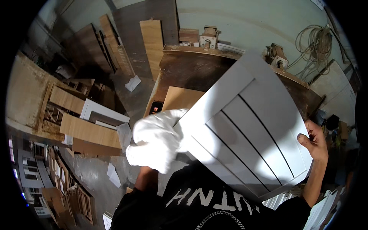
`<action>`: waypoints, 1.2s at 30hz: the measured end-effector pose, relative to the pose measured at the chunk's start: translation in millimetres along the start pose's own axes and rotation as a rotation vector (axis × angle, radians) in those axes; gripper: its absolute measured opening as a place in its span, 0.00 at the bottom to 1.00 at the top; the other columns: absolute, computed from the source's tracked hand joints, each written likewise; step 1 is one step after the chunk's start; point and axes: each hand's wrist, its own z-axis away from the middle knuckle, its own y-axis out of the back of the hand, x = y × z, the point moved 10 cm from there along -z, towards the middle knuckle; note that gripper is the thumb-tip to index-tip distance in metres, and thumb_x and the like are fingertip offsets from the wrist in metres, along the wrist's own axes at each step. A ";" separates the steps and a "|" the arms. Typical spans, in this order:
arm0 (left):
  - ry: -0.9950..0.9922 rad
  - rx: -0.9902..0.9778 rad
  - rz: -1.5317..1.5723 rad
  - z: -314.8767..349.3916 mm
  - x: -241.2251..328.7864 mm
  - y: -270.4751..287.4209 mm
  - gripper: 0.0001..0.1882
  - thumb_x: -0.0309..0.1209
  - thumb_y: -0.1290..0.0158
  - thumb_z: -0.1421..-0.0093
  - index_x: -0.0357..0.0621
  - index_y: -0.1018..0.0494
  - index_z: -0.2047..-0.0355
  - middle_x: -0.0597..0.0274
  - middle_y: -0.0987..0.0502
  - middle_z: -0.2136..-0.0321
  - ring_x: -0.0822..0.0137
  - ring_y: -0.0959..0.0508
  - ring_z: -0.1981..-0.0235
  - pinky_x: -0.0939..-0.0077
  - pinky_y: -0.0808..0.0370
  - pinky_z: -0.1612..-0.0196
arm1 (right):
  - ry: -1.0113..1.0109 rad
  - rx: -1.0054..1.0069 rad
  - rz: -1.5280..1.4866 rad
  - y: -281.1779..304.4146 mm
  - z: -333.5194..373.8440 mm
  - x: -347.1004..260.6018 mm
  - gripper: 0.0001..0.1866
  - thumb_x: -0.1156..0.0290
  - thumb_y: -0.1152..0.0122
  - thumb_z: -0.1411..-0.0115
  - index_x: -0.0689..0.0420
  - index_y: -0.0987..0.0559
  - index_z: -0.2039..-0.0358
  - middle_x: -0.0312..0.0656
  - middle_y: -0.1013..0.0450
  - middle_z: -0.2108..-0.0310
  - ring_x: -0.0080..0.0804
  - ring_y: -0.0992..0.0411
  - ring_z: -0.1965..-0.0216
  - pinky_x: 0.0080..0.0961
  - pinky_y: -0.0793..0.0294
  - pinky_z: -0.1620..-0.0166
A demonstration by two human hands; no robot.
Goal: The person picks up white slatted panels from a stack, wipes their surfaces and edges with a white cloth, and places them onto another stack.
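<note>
A white cabinet door panel [264,92] with several dark grooves is tilted up in front of me, its lower edge close to my black shirt. My right hand [315,142] grips its right edge, the thumb lying over the face. A bunched white cloth [157,134] covers my left hand, and only the wrist [147,179] shows below it. The cloth touches the panel's left edge; the fingers inside are hidden. Bright light falls on parts of the panel, and a shadow crosses its middle.
Behind the panel stands a brown worktable [203,63] with a wooden board [180,97] and a small black device [156,107] on it. Boards [92,130] are stacked at left. Paper scraps [113,174] lie on the floor. Coiled cable [318,44] hangs at the right wall.
</note>
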 end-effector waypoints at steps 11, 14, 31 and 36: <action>0.120 0.199 0.581 -50.0 -38.4 41.3 0.30 0.49 0.61 0.35 0.47 0.45 0.37 0.57 0.41 0.38 0.56 0.39 0.39 0.57 0.42 0.37 | 0.284 -0.121 0.458 -26.4 -21.2 -83.6 0.16 0.65 0.30 0.52 0.62 0.28 0.74 0.42 0.35 0.82 0.26 0.38 0.81 0.25 0.40 0.77; 0.102 0.229 0.489 -41.3 -41.4 38.5 0.29 0.48 0.61 0.35 0.46 0.44 0.38 0.56 0.39 0.41 0.56 0.37 0.41 0.58 0.40 0.39 | 0.261 -0.220 0.501 -44.6 -35.2 -104.9 0.16 0.65 0.30 0.53 0.62 0.27 0.73 0.44 0.33 0.82 0.31 0.36 0.82 0.29 0.38 0.77; 0.026 0.352 -0.010 -11.2 -23.9 23.9 0.23 0.40 0.57 0.36 0.41 0.39 0.45 0.53 0.31 0.54 0.57 0.28 0.55 0.61 0.28 0.54 | 0.267 -0.313 0.690 -91.2 -40.5 -131.3 0.21 0.55 0.35 0.48 0.62 0.28 0.70 0.46 0.34 0.82 0.43 0.34 0.82 0.33 0.36 0.75; 0.033 0.377 0.020 -9.8 -27.5 23.4 0.21 0.38 0.56 0.36 0.40 0.38 0.47 0.52 0.28 0.58 0.57 0.25 0.59 0.62 0.24 0.58 | 0.368 -0.307 0.758 -90.5 -33.5 -143.6 0.16 0.63 0.36 0.47 0.62 0.31 0.72 0.48 0.34 0.89 0.46 0.28 0.85 0.36 0.33 0.77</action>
